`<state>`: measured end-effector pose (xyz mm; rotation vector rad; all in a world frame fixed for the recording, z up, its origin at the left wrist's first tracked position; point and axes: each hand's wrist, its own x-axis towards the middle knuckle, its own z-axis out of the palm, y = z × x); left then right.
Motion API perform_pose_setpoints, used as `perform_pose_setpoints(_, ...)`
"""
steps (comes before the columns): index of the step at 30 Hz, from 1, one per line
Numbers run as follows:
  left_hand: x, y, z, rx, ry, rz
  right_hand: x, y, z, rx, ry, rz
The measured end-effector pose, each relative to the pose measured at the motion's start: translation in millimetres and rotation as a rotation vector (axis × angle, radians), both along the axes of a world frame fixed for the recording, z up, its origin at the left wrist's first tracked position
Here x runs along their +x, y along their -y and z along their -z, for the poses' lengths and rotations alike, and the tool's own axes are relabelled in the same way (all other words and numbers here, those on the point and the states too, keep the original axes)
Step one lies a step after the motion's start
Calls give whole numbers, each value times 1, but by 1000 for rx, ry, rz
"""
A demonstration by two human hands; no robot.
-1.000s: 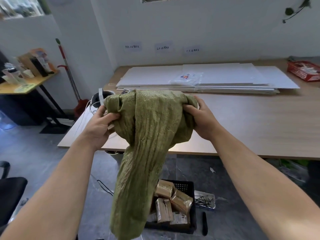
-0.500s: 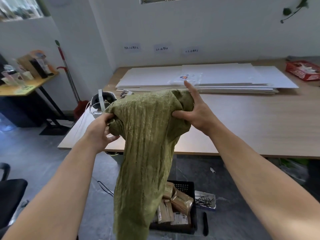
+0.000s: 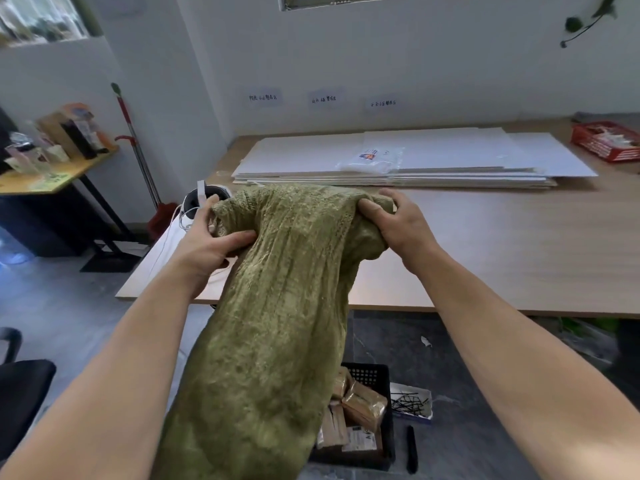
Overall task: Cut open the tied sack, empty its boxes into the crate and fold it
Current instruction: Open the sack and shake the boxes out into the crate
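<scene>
A crumpled olive-green woven sack [image 3: 277, 323] hangs from both my hands in front of the table edge, its lower end dropping out of the bottom of the view. My left hand [image 3: 211, 244] grips its upper left corner. My right hand [image 3: 398, 223] clutches the upper right edge, fingers bunched into the fabric. On the floor below, a black plastic crate [image 3: 388, 410] holds several brown taped boxes [image 3: 363, 405]; the sack hides the crate's left part.
A long wooden table [image 3: 502, 258] carries a stack of white boards [image 3: 415, 157] and a red basket [image 3: 609, 140] at far right. A small tray of black ties [image 3: 410, 401] and a black knife [image 3: 411, 448] lie on the floor beside the crate. A black chair [image 3: 20, 393] sits at left.
My right hand has closed its fingers again on the sack's top edge after opening them. The sack's top has spread wider between my hands, and my left hand has regripped its corner.
</scene>
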<state>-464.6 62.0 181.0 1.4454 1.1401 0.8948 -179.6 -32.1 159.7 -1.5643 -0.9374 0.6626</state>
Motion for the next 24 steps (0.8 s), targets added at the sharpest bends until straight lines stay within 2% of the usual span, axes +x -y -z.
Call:
perform_pose_setpoints(2,3,-4,4,31,1,-69,-2,0,-1,13,-8,-11)
perform_pose_setpoints(5,5,-7,8,27,-5,-171,-6,2,-1,18,-17,-153)
perform_pose_setpoints(9,5,-7,6,46,-61,-268,-9,6,-2,4,228,-337)
perform_pose_setpoints(12,8,-4,3,21,22,-242,-8,5,-2,3,387,-229)
perform_pose_setpoints(16,3,5,0,-70,93,-161,-3,4,-1,115,149,-190)
perform_pose_setpoints(19,-2,11,1,-169,182,-39,-5,1,3,141,47,-134)
perform_pose_setpoints(21,-2,12,5,-157,222,20,-7,0,5,145,-5,-78)
perform_pose_setpoints(24,1,15,3,-124,221,3,-8,-3,7,158,-85,-45)
